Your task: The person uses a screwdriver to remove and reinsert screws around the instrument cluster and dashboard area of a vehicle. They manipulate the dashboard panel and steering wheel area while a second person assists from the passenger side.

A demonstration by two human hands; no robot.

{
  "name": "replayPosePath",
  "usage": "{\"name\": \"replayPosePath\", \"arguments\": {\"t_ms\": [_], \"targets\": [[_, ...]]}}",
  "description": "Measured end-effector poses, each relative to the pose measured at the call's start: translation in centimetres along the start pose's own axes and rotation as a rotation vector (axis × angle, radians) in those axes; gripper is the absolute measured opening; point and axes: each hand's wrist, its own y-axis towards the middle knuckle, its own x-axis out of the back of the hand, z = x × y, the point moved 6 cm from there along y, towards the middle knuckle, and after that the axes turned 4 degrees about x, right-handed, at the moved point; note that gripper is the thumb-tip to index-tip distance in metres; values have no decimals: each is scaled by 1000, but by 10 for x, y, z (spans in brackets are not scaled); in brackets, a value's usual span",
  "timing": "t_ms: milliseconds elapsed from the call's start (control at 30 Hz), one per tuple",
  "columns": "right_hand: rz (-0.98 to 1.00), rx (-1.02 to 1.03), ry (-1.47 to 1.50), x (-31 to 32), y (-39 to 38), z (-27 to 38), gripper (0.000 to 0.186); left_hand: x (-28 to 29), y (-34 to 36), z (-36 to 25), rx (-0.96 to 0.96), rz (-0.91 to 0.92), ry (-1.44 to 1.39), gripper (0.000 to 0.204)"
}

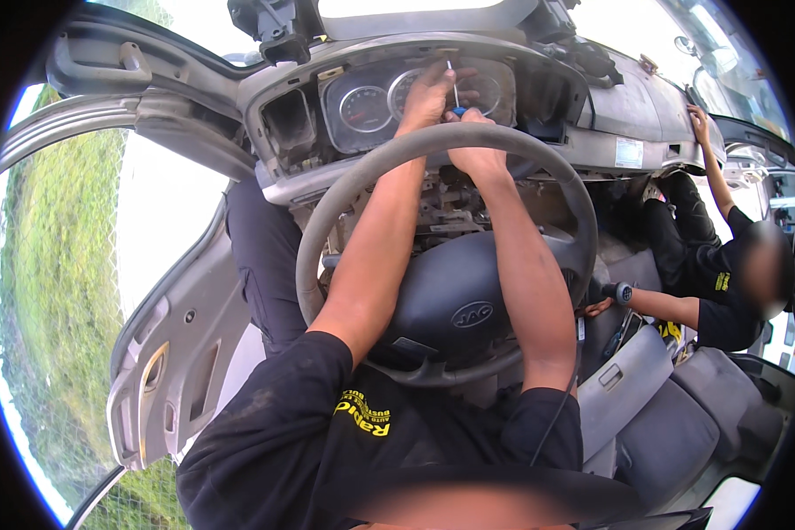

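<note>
My right hand (pixel 479 159) is closed around a screwdriver (pixel 458 112) with a blue handle and a thin shaft pointing up. The upper rim of the steering wheel (pixel 344 181) partly covers this hand. My left hand (pixel 428 95) lies against the instrument cluster (pixel 349 106), its fingers stretched out behind the screwdriver's shaft. Near those fingers, the tip meets the upper edge of the cluster; what it touches is too small to make out. Both forearms pass over the wheel's hub and reach through under its top rim.
Around the cluster, the dashboard (pixel 632 97) is partly stripped, with bare metal and wiring below. An open door (pixel 172 371) stands at left. At right another person (pixel 733 274) leans in, one hand on the dashboard's end, the other by the grey seats (pixel 667 433).
</note>
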Motion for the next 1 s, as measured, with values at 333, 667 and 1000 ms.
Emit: {"name": "replayPosePath", "arguments": {"t_ms": [333, 667, 1000], "targets": [[114, -293, 1247, -25, 12, -4, 39, 15, 4, -1, 111, 81, -64, 44], [15, -212, 1239, -32, 2, -24, 33, 2, -1, -1, 265, 53, -197, 41], [-117, -236, 1043, -31, 3, -28, 44, 11, 8, 0, 224, -114, 17, 39]]}}
